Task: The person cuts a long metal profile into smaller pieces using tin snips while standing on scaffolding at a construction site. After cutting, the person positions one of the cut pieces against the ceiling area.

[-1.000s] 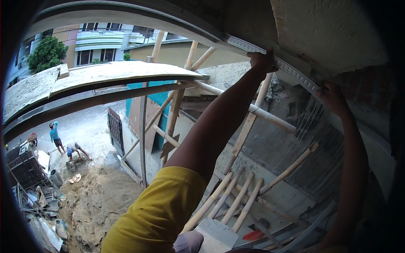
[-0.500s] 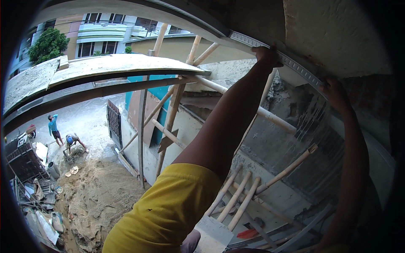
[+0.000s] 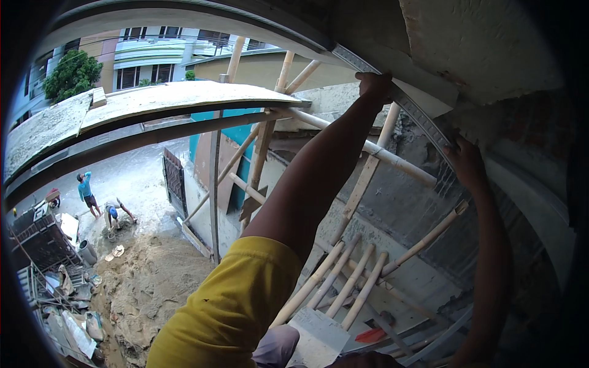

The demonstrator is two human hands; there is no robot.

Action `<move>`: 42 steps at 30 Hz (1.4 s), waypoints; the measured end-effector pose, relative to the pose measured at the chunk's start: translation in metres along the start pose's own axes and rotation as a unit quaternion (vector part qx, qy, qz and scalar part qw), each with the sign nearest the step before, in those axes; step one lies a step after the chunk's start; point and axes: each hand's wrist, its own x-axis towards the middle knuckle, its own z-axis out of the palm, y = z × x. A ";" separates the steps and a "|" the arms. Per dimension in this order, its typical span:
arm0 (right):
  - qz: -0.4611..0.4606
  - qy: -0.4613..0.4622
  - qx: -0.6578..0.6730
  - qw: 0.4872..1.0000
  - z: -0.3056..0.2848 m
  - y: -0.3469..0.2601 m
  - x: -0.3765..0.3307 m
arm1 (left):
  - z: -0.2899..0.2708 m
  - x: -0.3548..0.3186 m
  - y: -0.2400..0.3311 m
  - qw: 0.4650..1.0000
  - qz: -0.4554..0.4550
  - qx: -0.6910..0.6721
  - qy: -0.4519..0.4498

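Observation:
A long pale metal strip with a row of slots or ribs runs along the underside of the concrete overhead, in the upper right. My left hand is raised at the end of a yellow-sleeved arm, its fingers closed on the strip's middle part. Farther right and lower, my right hand grips the strip near its lower end. Toward that end the strip hangs apart from the concrete edge. Its far left end meets the dark beam edge. My fingertips behind the strip are partly hidden.
Bamboo poles cross beside and below my arms, and more lean together lower down. A board-topped canopy extends left. Far below are a sand heap, a standing person, a bending person and scrap.
My right hand has come down and left with the strip's lower end, widening the gap to the concrete. My left hand has shifted slightly left and down. The whole view has shifted a little.

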 end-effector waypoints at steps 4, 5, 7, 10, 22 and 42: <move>0.030 0.050 0.207 0.977 0.078 -0.063 -0.104 | -0.055 -0.037 -0.043 0.992 0.040 0.122 0.004; 0.069 0.019 0.241 0.968 0.092 -0.071 -0.141 | -0.063 -0.062 -0.058 0.994 0.039 0.088 -0.050; 0.118 -0.004 0.320 0.940 0.113 -0.089 -0.221 | -0.075 -0.114 -0.095 0.990 0.063 0.087 -0.087; 0.219 -0.066 0.366 0.902 0.156 -0.102 -0.346 | -0.104 -0.202 -0.138 0.982 -0.046 0.045 -0.180; 0.375 -0.205 0.452 0.783 0.256 -0.233 -0.677 | -0.243 -0.433 -0.292 0.937 -0.316 0.099 -0.109; 0.621 -0.194 0.503 0.569 0.257 -0.236 -0.713 | -0.296 -0.457 -0.243 0.966 -0.212 0.132 0.070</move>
